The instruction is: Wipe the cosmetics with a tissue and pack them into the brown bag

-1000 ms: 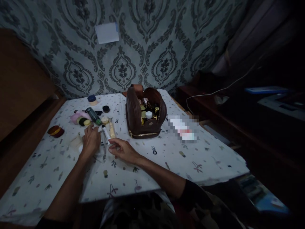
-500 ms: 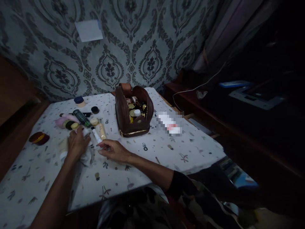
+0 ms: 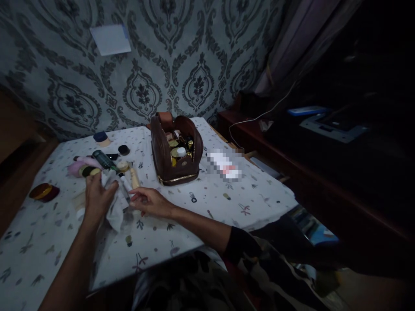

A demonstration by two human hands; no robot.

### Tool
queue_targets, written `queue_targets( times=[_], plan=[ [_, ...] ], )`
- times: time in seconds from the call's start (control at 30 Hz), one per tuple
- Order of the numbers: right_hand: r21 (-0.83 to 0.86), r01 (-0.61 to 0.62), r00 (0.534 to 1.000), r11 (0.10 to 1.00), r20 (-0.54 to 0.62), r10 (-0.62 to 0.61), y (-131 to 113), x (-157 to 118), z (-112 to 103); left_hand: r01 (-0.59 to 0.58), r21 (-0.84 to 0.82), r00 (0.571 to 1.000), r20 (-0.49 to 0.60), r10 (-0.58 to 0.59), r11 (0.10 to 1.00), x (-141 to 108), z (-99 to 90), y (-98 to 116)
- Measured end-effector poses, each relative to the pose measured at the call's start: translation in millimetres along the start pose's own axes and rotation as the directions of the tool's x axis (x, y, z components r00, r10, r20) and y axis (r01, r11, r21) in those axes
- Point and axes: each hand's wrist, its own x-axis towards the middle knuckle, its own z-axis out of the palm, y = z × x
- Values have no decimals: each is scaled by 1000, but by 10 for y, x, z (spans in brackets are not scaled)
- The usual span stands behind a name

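Among the toiletries at the table's left, my left hand [image 3: 97, 196] is closed on a crumpled whitish wipe or thin plastic [image 3: 115, 214], which hangs between my hands. My right hand [image 3: 151, 202] has its fingers bent together at the right edge of that material, beside a white tube [image 3: 125, 183]; what its fingertips hold is too small to tell. A cream tube [image 3: 134, 176] lies just beyond. Behind my left hand are a dark green bottle [image 3: 103, 160] and a round cream-lidded jar [image 3: 123, 166]. A pale tube [image 3: 79, 205] lies partly hidden left of my left hand.
An open brown bag [image 3: 175, 151] full of small containers stands mid-table. Left lies an amber jar [image 3: 44, 192]; farther back are a blue-lidded jar [image 3: 101, 138] and a black lid [image 3: 123, 150]. A blurred white item [image 3: 225, 165] lies right of the bag.
My left hand has lifted and spread the whitish material, which now hangs more upright over the white tube. My right hand stays close by. The whole view has shifted slightly.
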Motion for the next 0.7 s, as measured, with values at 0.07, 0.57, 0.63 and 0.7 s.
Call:
queue_targets(
  times=[0.07, 0.57, 0.63, 0.7],
  plan=[
    [31, -9, 1000, 999, -14, 10, 23, 16, 5, -44, -46, 999, -20, 43, 998, -73, 17, 130],
    [121, -28, 993, 992, 115, 13, -47, -32, 10, 54, -372, 997, 71, -29, 927, -315, -29, 480],
    [120, -36, 992, 992, 121, 22, -65, -41, 11, 179, -416, 983, 104, -149, 892, -322, -47, 527],
    [115, -41, 993, 993, 111, 28, -80, -47, 10, 317, -436, 948, 156, -276, 842, -337, -61, 571]
  ],
)
